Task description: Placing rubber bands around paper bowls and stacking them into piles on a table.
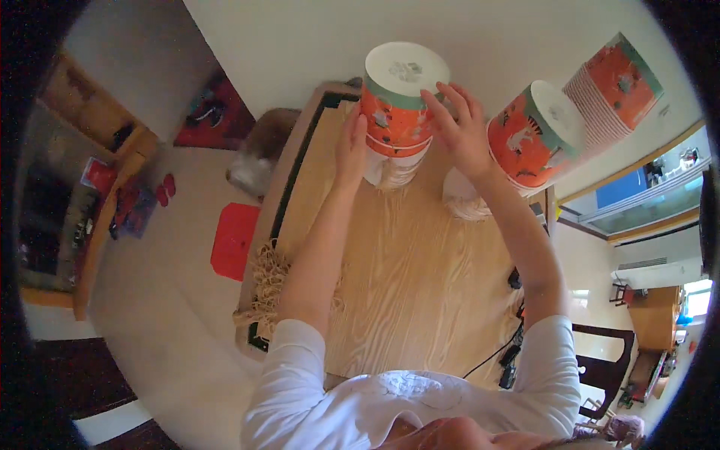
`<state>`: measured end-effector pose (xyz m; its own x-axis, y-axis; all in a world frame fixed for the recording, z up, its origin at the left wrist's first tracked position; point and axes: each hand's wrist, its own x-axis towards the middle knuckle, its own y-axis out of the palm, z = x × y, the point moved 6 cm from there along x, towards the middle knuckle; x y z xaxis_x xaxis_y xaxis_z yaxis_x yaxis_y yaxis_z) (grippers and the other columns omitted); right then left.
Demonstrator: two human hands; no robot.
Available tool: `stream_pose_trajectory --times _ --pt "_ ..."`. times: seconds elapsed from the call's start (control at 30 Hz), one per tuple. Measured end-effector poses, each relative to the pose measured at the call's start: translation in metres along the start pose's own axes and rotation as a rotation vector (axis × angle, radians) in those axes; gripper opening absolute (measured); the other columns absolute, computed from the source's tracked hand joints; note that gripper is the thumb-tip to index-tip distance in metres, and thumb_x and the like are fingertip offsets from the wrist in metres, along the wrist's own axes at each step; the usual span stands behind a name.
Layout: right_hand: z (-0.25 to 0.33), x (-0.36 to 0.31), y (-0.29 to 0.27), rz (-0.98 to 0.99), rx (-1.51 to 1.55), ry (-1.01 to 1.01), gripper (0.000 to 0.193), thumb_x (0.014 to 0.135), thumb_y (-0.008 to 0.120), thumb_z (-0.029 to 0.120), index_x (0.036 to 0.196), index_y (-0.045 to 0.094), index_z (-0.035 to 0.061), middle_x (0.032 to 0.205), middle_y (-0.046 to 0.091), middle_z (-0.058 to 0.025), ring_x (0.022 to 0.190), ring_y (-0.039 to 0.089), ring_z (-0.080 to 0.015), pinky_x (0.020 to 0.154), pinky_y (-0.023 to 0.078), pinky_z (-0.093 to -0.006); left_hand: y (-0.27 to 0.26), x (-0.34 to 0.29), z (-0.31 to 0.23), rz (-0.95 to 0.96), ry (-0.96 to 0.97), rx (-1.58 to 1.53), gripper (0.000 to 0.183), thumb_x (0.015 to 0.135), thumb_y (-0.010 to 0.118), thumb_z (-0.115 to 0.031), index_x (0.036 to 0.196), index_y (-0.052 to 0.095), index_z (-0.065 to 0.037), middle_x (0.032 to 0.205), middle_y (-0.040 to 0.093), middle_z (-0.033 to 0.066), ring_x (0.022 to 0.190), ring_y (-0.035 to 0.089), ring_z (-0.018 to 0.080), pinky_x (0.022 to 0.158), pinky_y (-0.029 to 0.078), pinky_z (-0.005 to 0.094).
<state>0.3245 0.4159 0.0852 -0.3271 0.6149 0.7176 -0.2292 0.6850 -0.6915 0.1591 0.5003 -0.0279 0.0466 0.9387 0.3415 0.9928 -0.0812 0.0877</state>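
Note:
At the far side of the table, an orange paper bucket (401, 114) with a green band stands upside down, its pale base up. A second orange rim shows just beneath it, above a white lower part wrapped in pale strands (397, 174). My left hand (351, 146) lies along the bucket's left side, thumb and fingers pressed to it. My right hand (463, 131) is at its right, fingers spread, fingertips at the green band; whether they press on it I cannot tell. Just right of that hand stands another upturned orange bucket (525, 142), with pale strands (465, 199) low beside it.
A tall nested stack of orange buckets (611, 86) leans at the far right. Loose tan strands (270, 289) heap at the wooden table's (420, 285) left edge. Black cables (510, 352) lie at its right edge, near a dark chair (607, 360). A red sheet (234, 240) sits left of the table.

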Motion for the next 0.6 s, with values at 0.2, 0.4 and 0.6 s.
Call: stream_pose_trajectory --times 0.2,0.4,0.6 --pt "-0.011 -0.013 0.015 0.035 0.031 0.028 0.056 0.075 0.058 0.009 0.128 0.044 0.0231 0.126 0.043 -0.0093 0.118 0.038 -0.0337 0.095 0.038 -0.0456 0.01 -0.007 0.003 -0.017 -0.754 0.114 0.046 0.093 0.042 -0.026 0.131 0.038 0.0 0.131 0.042 0.0166 0.122 0.04 0.023 0.101 0.029 0.0316" --pt "-0.015 -0.015 0.016 0.061 0.018 0.016 0.059 0.072 0.06 0.008 0.127 0.044 0.0228 0.126 0.043 -0.0097 0.117 0.039 -0.0335 0.094 0.04 -0.044 0.005 -0.055 0.011 -0.206 0.02 0.163 0.031 0.085 0.058 -0.02 0.106 0.052 0.001 0.109 0.055 0.0141 0.109 0.048 0.0272 0.099 0.033 0.0356" --pt "-0.011 -0.013 0.017 0.063 0.055 0.031 0.061 0.07 0.062 0.007 0.127 0.045 0.0217 0.126 0.042 -0.01 0.115 0.04 -0.0348 0.094 0.039 -0.0451 0.027 -0.066 0.011 -0.187 0.252 0.669 0.023 0.071 0.068 -0.014 0.085 0.051 -0.006 0.08 0.054 0.0087 0.081 0.052 0.0285 0.073 0.044 0.0391"
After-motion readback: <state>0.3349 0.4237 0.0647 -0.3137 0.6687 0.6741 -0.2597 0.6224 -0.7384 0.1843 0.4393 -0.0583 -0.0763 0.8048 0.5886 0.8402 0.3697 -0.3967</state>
